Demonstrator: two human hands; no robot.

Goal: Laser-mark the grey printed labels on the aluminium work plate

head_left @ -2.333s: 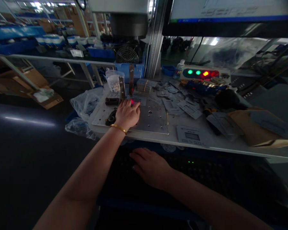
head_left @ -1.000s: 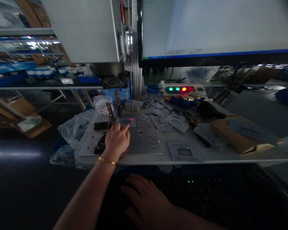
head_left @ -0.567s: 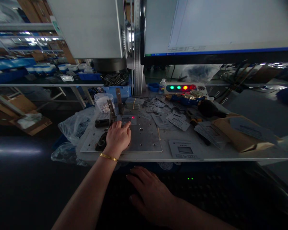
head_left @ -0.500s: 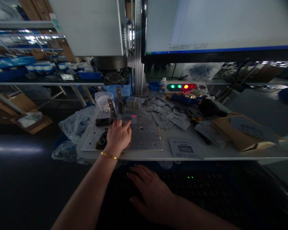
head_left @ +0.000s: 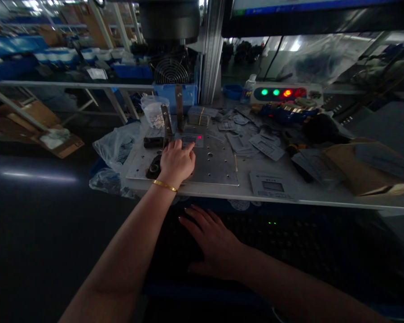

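Observation:
My left hand (head_left: 177,161), with a gold bracelet (head_left: 164,185) at the wrist, rests on a perforated metal base plate (head_left: 218,172). Its fingers reach forward, and the fingertips touch the near edge of a thin grey nameplate (head_left: 198,142) with a dark window. A small red light mark glows on the nameplate's right side. Two upright metal brackets (head_left: 179,107) stand just beyond that hand. Below the bench edge, my right hand (head_left: 215,240) lies with fingers spread over a dark keyboard (head_left: 289,237), holding nothing. The keys under it are hard to make out.
Loose nameplates (head_left: 266,147) lie scattered to the right, near a brown paper packet (head_left: 360,168). A plastic tub (head_left: 155,112) stands back left. Behind are a control box (head_left: 281,93) with lit buttons and a metal column (head_left: 212,54). A dark cylindrical machine head (head_left: 170,22) hangs overhead.
The view has tilted downward and shifted left, so the bench appears higher and further right. My left hand stays at the nameplate, and my right hand stays over the keyboard.

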